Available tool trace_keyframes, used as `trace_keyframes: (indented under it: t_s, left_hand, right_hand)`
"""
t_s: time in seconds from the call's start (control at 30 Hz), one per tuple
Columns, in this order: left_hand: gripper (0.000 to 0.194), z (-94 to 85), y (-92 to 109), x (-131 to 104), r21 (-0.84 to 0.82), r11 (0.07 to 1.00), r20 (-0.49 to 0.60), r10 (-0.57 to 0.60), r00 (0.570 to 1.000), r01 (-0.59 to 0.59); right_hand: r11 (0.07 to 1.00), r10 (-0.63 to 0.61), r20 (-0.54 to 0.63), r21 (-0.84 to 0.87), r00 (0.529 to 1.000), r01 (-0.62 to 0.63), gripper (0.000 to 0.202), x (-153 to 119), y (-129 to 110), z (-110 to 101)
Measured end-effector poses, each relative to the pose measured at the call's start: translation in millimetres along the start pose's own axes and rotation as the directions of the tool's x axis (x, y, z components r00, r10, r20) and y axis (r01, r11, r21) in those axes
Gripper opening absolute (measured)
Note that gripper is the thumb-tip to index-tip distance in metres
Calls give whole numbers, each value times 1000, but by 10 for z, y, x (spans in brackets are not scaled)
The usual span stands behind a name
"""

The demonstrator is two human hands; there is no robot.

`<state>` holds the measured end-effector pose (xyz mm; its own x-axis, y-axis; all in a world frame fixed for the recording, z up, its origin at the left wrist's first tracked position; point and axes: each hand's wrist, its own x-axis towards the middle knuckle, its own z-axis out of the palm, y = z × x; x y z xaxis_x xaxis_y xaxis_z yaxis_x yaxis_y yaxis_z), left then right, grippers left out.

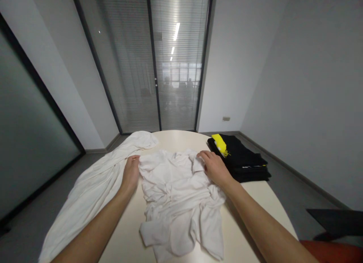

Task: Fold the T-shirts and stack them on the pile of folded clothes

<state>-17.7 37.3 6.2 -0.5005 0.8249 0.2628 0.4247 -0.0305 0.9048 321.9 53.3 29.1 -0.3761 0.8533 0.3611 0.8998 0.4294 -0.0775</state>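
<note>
A crumpled white shirt (pixel 181 195) lies spread over the middle of the table, full of wrinkles, one sleeve bent toward me at the lower left. At its far left corner, my left hand (pixel 132 172) is closed on the fabric edge, with the fingertips partly hidden. My right hand (pixel 214 166) grips the far right part of the same shirt, fingers curled over a small fold. Both arms reach in from the bottom of the view, on either side of the shirt.
Another white cloth (pixel 96 191) hangs over the table's left edge. At the right sits a stack of folded black garments (pixel 241 157) with a yellow print on top. The table (pixel 255 202) has a rounded edge. A red chair seat (pixel 329 251) shows at the lower right.
</note>
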Motion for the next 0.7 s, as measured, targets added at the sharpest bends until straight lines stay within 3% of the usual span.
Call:
trace_keyframes:
  t_s: [0.1, 0.2, 0.27, 0.37, 0.43, 0.53, 0.6, 0.7]
  left_hand:
    - [41, 5, -47, -33, 74, 996, 79, 45, 996, -51]
    - [55, 26, -108, -113, 210, 954, 241, 160, 957, -213]
    - [50, 32, -131, -152, 251, 924, 327, 199, 924, -288]
    - [34, 16, -109, -157, 250, 923, 372, 188, 909, -293]
    - [32, -4, -69, -129, 221, 942, 333, 170, 927, -252]
    - [32, -35, -9, -66, 120, 982, 189, 123, 974, -147]
    - [34, -59, 9, -23, 19, 998, 46, 58, 997, -59]
    - [42, -109, -16, 46, -116, 992, -125, -52, 991, 38]
  right_hand:
    - [989, -118, 77, 98, 990, 110, 56, -16, -51, 6]
    - [987, -109, 102, 126, 989, 96, 47, -39, -96, -9]
    - [989, -83, 97, 134, 992, 70, 39, -45, -109, -26]
    - [987, -58, 75, 152, 995, 46, 28, -34, -117, -52]
    - [988, -8, 45, 156, 999, 1, 23, -20, -120, -67]
    - [959, 184, 2, 217, 983, -180, 28, 6, -109, -82]
    - [889, 318, -25, 354, 948, -290, 32, 21, -82, -85]
    - [756, 435, -121, 587, 892, -289, 31, 39, -24, -77]
